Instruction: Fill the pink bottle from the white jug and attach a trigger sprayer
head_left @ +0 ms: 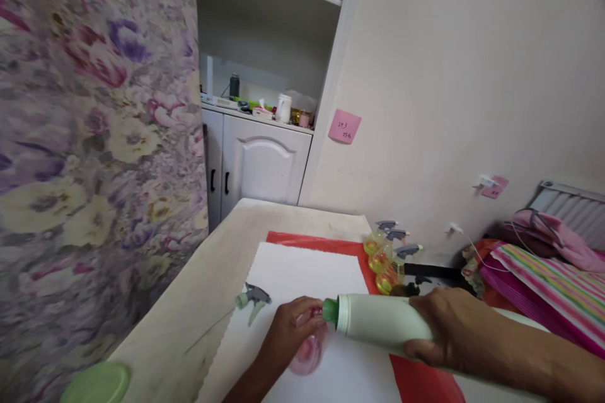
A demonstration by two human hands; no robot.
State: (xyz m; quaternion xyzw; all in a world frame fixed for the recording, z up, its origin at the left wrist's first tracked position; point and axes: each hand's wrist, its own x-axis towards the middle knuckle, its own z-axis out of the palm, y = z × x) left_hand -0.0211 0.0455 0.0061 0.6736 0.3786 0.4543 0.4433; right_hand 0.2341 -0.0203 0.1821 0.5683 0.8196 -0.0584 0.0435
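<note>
My left hand [295,326] is closed round the neck of a transparent pink spray bottle [307,356], which stands on white paper [307,264]. My right hand [444,324] grips a large pale green bottle [378,321] tipped almost level. Its green spout [329,310] meets the mouth of the pink bottle; whether liquid is flowing cannot be seen. Left of my left hand lies a grey and green trigger sprayer head [254,297], its thin tube reaching onto the table. A round green lid [97,384] shows at the lower left.
Several yellow spray bottles [388,278] with trigger tops line the table's right side. Under the paper lies a red sheet [302,240] on the pale tabletop [189,302]. A floral curtain [104,138] hangs at left, a white cabinet [265,167] stands behind, and striped bedding [558,283] is at right.
</note>
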